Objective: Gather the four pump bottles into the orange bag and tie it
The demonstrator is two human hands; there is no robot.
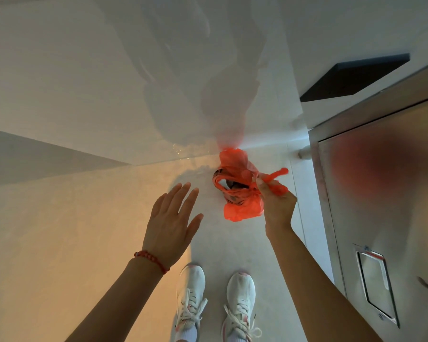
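The orange bag point(240, 193) sits on the pale floor against the white wall, bulging with dark shapes inside; I cannot make out separate bottles. Its mouth is gathered, and twisted orange handles stick out to the right. My right hand point(277, 201) is closed around those handles at the bag's right side. My left hand point(173, 223) hovers to the left of the bag, fingers spread, palm down, holding nothing, apart from the bag. A red bead bracelet is on the left wrist.
A stainless steel cabinet door point(386, 193) with a recessed handle stands close on the right. A dark shelf point(356, 75) juts from the wall above it. My white sneakers point(215, 302) stand on the floor just behind the bag.
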